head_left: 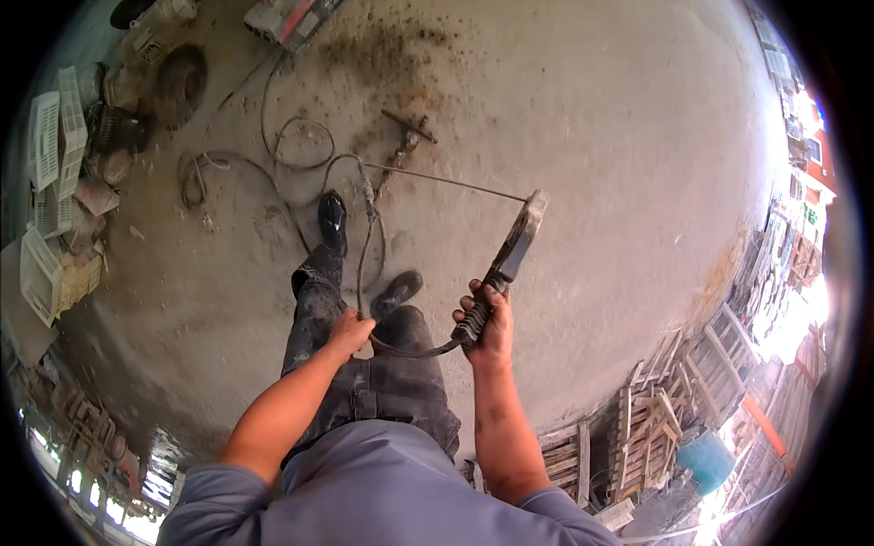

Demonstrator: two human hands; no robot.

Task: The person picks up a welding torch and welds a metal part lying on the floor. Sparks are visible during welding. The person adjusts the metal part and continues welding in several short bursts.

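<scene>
My right hand (492, 328) is wrapped round the ribbed black handle of a welding electrode holder (517, 250), which points up and away from me. A thin welding rod (446, 179) sits in the holder's jaws and sticks out to the left. From the handle's lower end a dark cable (401, 351) curves over to my left hand (350, 334), whose fingers are closed on it in front of my thighs. Beyond the hand, the cable rises past a wrapped joint (369, 196) and runs in loops over the floor. Beyond my boots lies a rusty T-shaped metal piece (410, 136).
Grey concrete floor (619, 136) spreads around me, with a dark stain ahead. A boxy machine (289, 23) stands at the far edge. White plastic crates (44, 141) and a tyre (180, 86) are at left. Wooden pallets (642, 437) and a blue container (706, 460) are at lower right.
</scene>
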